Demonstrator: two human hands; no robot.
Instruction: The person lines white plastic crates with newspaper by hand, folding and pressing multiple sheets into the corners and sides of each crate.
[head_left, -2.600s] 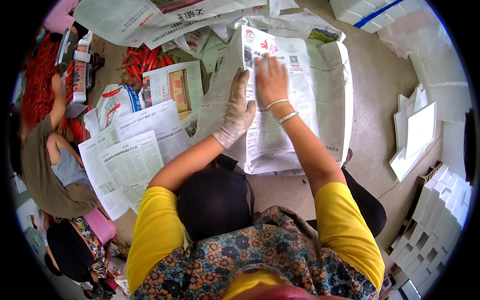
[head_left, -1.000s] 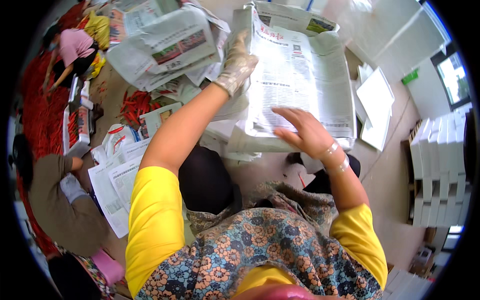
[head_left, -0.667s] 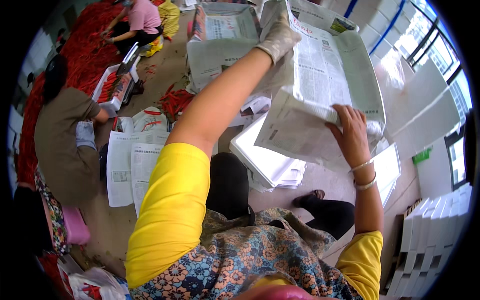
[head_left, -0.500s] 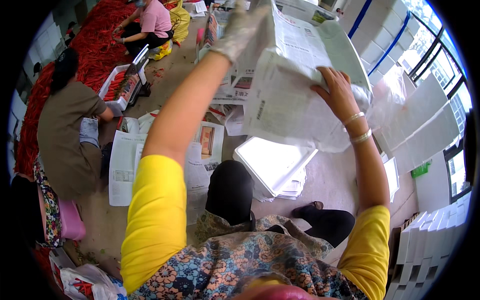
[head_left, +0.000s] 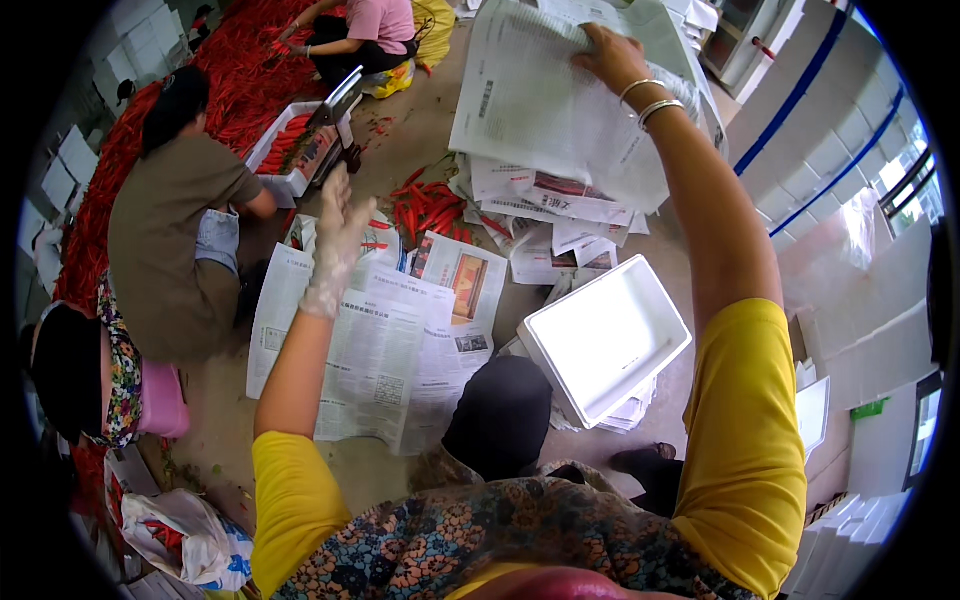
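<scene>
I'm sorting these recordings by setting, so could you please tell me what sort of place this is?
Probably a produce-packing workroom: there is a big heap of red peppers, an empty white box, and newspaper sheets spread out.

Floor [head_left: 400, 146] with newspaper sheets [head_left: 368, 345] and red chillies [head_left: 428, 212].

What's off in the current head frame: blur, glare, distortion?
Head view: fisheye edge darkens to black corners; head view: white box very bright inside, detail largely lost; head view: window at right glares; head view: gloved left hand a bit soft, possibly motion.
</scene>
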